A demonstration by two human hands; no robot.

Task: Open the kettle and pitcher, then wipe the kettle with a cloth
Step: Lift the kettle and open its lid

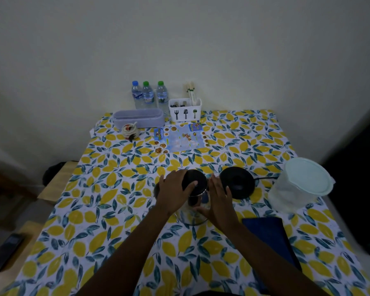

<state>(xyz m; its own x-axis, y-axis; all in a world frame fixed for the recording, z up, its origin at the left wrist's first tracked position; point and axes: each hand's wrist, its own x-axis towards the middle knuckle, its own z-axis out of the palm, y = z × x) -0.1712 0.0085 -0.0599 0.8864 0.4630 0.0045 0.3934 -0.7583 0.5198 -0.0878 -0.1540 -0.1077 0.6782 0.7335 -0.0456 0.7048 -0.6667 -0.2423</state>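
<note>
A steel kettle (192, 208) with a black lid (198, 181) stands in the middle of the lemon-print table. My left hand (173, 193) lies over the lid's left side, fingers curled on its top. My right hand (219, 201) presses against the kettle's right side, thumb low on the steel body. Right of the kettle sits its round black base (237, 182) with a cord. A clear plastic pitcher (295, 189) with a pale green lid (308, 176) stands at the right edge, lid on. A dark blue cloth (269, 236) lies folded near my right forearm.
At the back are three water bottles (149, 95), a white cutlery holder (185, 110), a grey oblong box (139, 118), a small ceramic pot (130, 131) and a printed leaflet (181, 138). A wooden bench (53, 180) stands left of the table (107, 210).
</note>
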